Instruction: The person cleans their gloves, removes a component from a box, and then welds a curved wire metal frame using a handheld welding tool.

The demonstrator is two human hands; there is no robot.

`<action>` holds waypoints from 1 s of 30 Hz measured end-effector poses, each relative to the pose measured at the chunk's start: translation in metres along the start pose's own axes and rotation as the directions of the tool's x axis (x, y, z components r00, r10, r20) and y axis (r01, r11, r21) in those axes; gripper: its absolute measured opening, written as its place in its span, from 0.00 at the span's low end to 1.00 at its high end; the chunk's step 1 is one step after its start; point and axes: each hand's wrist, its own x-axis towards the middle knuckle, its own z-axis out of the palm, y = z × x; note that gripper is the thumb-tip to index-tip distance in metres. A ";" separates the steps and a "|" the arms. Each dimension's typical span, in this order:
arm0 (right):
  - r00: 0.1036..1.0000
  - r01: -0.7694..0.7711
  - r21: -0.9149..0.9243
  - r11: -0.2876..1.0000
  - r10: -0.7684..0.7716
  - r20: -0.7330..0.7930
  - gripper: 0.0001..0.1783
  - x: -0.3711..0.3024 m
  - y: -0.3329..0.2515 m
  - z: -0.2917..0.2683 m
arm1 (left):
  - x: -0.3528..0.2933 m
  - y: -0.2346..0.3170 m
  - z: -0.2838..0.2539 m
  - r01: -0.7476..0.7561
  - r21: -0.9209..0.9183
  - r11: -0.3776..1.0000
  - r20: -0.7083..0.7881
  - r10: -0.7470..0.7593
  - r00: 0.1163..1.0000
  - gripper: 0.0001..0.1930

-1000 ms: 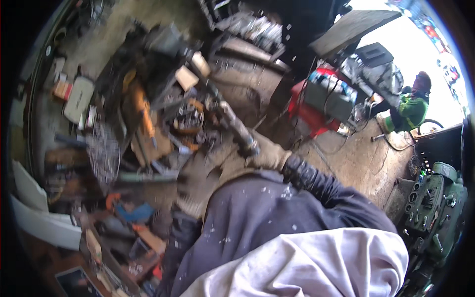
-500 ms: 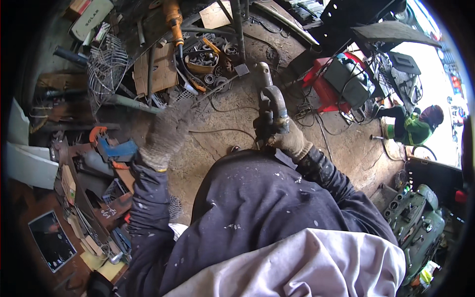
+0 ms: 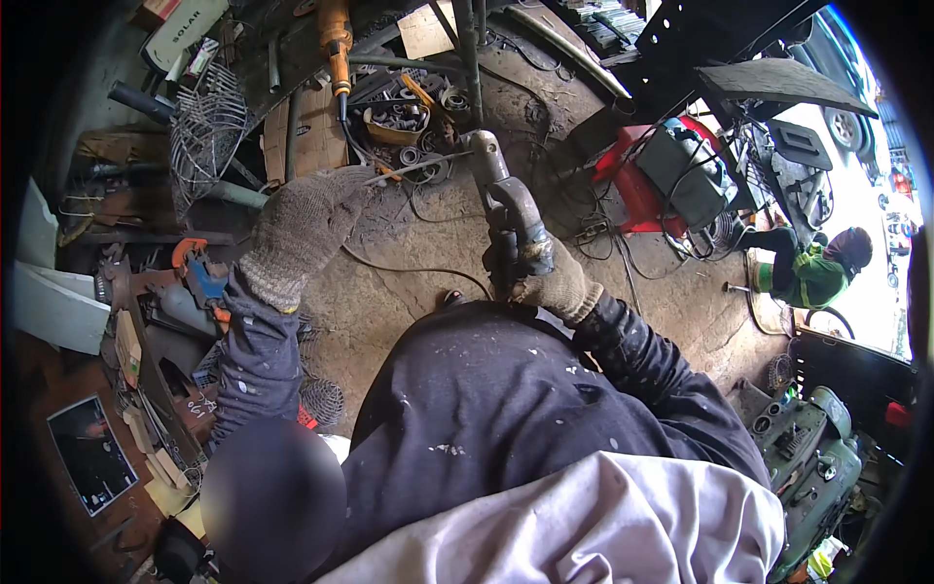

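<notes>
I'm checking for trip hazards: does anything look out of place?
Yes: cables lie in loose tangles on the floor, ahead and to the right of the right hand, where feet could catch.

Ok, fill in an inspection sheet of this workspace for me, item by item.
Surface: concrete floor, stained and scuffed.
Job's things: metal part in the right hand; thin rod reaching out from the left hand.
Clutter: tub of metal pieces, orange power tool, wire cage.
Hands: both gloved; right grips the metal part, left's grip is unclear.
Cables: thin cable across the floor; tangled black cables further right.
Surroundings: co-worker in green, at right; green machine, lower right.
</notes>
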 end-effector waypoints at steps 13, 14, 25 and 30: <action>0.998 0.019 0.106 0.994 -0.024 0.050 0.34 0.016 -0.022 -0.001 | -0.004 0.004 -0.015 -0.026 0.392 0.920 -0.156 0.094 0.983 0.13; 0.998 0.014 0.100 0.995 -0.020 0.053 0.35 0.018 -0.022 0.000 | -0.007 0.002 -0.015 -0.047 0.429 0.902 -0.172 0.133 0.976 0.14; 0.999 -0.038 -0.008 0.999 0.038 0.025 0.39 0.035 -0.024 0.035 | -0.037 -0.015 -0.021 0.119 0.357 0.927 -0.083 -0.096 0.992 0.20; 0.996 -0.078 0.029 0.997 0.077 0.036 0.37 0.043 -0.020 0.052 | -0.054 -0.032 -0.022 0.122 0.411 0.903 -0.130 -0.075 0.989 0.21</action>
